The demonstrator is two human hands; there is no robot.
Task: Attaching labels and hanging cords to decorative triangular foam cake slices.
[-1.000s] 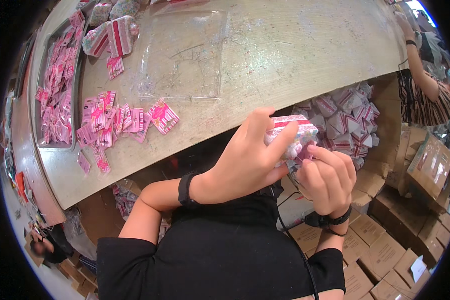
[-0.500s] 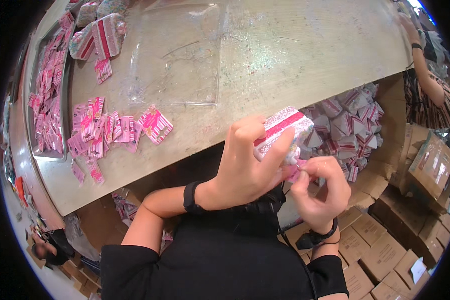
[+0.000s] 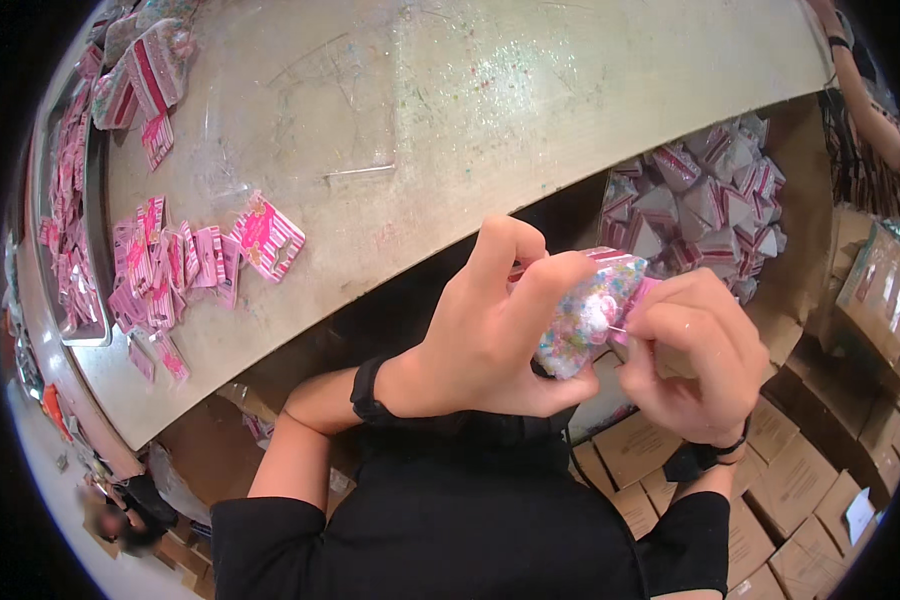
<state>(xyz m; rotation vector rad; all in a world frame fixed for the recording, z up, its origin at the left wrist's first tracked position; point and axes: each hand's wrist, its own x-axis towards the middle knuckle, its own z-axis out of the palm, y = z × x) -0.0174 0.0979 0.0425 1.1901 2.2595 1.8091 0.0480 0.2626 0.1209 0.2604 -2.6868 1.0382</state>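
A cake-slice-shaped piece (image 3: 573, 312), with pink and white layers and a side covered in multicoloured sprinkles, is gripped in my left hand (image 3: 500, 325). Its sprinkled side, with a white blob on it, now faces up. At its right edge my right hand (image 3: 695, 345) pinches a thin, pale strand close to the white blob. A pink card tag (image 3: 642, 292) shows partly between the cake slice and my right fingers; the rest of it is hidden. Both hands are in front of the table's near edge, touching neither table nor box.
On the table (image 3: 450, 150) lie loose pink striped tags (image 3: 160, 260), beside a metal tray (image 3: 100, 200) full of more. Several cake slices (image 3: 150, 75) sit at the far left. An open carton (image 3: 805, 220) holds many wrapped slices. Brown boxes (image 3: 790, 490) are stacked lower right; another person (image 3: 875, 130) stands far right.
The cake slice has been turned so its sprinkled side faces up, and it sits slightly lower. My right hand has moved a little to the right. The whole view has shifted slightly.
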